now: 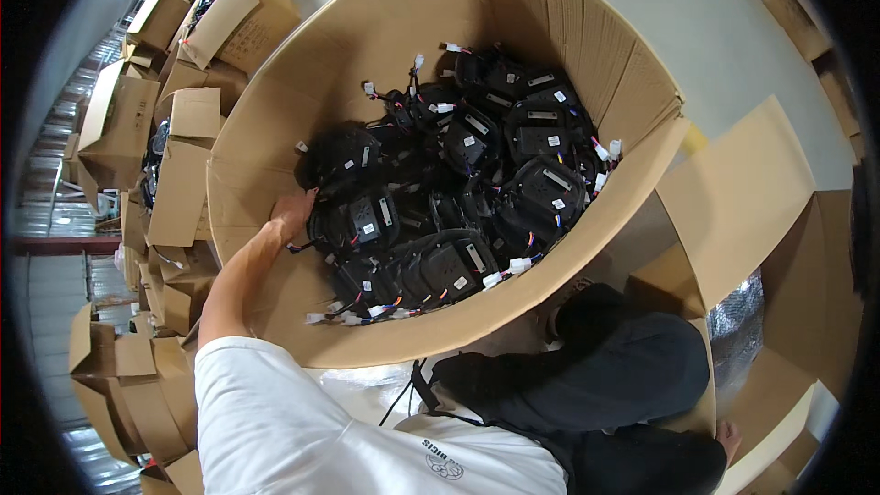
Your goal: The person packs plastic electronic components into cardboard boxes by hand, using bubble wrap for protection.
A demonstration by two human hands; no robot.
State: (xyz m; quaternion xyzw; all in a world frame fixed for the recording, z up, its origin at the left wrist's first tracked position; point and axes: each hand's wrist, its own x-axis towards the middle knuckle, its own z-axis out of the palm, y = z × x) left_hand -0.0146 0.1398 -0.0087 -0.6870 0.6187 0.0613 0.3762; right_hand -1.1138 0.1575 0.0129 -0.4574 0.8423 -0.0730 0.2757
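We cannot tell if the fingers [309, 197] of our left hand [291, 213] grip or just touch the black parts [449, 268] heaped in the big box [385, 27]. White plugs [520, 265] stick out there, so a hard pull could snag and break one. Our right hand [729, 440] is outside, right of the big box, by an open box [811, 266]; we can't tell what its fingers do.

Head cam (L of a side-by-side pair) is looking steeply down from the wearer's head, w/ fisheye bending straight edges nr the rim. It's pointing into a big open carton [412, 18] at close range, approx mid-view. Wearer's white shirt [312, 412] is filling btm edge, v. near; stacked boxes [179, 192] are sitting farther off, L side.
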